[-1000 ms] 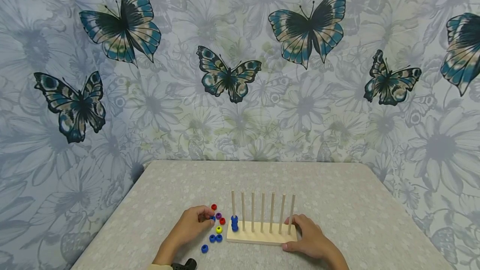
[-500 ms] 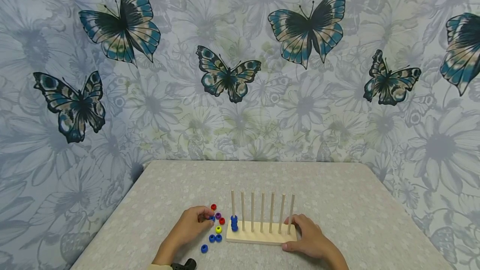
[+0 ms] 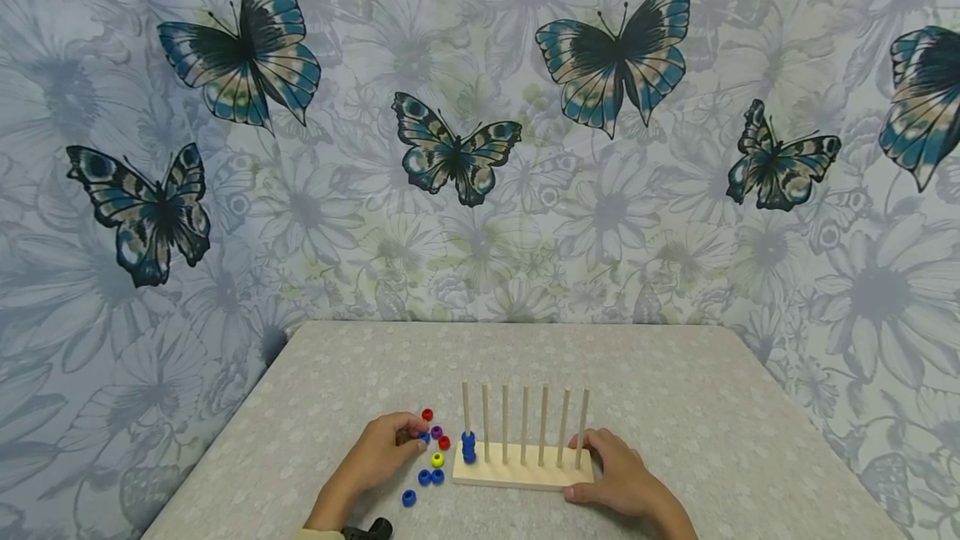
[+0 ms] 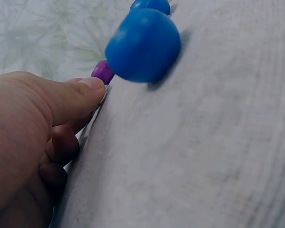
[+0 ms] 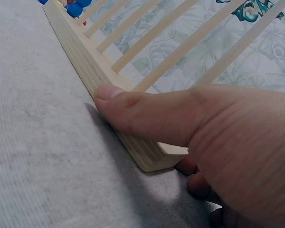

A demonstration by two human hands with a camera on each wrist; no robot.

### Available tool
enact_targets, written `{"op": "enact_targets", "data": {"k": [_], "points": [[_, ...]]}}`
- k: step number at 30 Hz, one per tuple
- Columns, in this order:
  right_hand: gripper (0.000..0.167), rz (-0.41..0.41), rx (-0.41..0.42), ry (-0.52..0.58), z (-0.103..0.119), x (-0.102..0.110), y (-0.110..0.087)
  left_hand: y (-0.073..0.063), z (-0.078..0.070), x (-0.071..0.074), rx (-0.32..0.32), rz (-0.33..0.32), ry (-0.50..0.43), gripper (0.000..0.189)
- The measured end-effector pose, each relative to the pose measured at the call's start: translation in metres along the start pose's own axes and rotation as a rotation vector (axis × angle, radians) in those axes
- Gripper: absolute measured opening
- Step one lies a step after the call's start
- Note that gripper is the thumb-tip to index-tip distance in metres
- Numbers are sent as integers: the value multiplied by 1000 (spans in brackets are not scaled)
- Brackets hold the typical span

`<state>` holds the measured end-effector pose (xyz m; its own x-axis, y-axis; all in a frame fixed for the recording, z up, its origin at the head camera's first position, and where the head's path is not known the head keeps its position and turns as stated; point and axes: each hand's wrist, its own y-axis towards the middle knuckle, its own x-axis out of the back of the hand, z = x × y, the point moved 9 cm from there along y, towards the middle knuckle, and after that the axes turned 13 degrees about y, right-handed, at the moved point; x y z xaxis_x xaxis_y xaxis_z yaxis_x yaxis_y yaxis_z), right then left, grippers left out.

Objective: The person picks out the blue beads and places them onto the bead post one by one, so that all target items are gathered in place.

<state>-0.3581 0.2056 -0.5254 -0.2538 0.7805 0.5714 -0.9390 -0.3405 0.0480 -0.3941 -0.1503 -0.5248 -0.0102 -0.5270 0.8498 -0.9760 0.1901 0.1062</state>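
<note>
My left hand (image 3: 385,446) is at the loose beads, thumb and index finger pinching a blue bead (image 3: 424,437); in the left wrist view the thumb hides that bead. A purple bead (image 3: 437,432) lies just past the fingertips, close to two red beads (image 3: 444,442). To the right stands a wooden peg rack (image 3: 517,477) with a row of upright pegs. Its leftmost peg carries a stack of blue beads (image 3: 468,447); the other pegs are bare. My right hand (image 3: 618,475) grips the rack's right end, the thumb (image 5: 137,107) lying along the front edge of the base.
A yellow bead (image 3: 438,459) and several blue beads (image 3: 408,497) lie between my left hand and the rack, nearer the front. The patterned cloth of the table (image 3: 637,373) reaches back to a wall (image 3: 480,273) with butterflies. A black band (image 3: 369,530) is on my left wrist.
</note>
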Motion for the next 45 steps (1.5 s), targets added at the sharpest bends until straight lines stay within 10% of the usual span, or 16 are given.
{"op": "enact_targets", "data": {"k": [45], "points": [[56,-23,5,-26,-1,3,0,2,10,5,122,-35,-109,15]]}}
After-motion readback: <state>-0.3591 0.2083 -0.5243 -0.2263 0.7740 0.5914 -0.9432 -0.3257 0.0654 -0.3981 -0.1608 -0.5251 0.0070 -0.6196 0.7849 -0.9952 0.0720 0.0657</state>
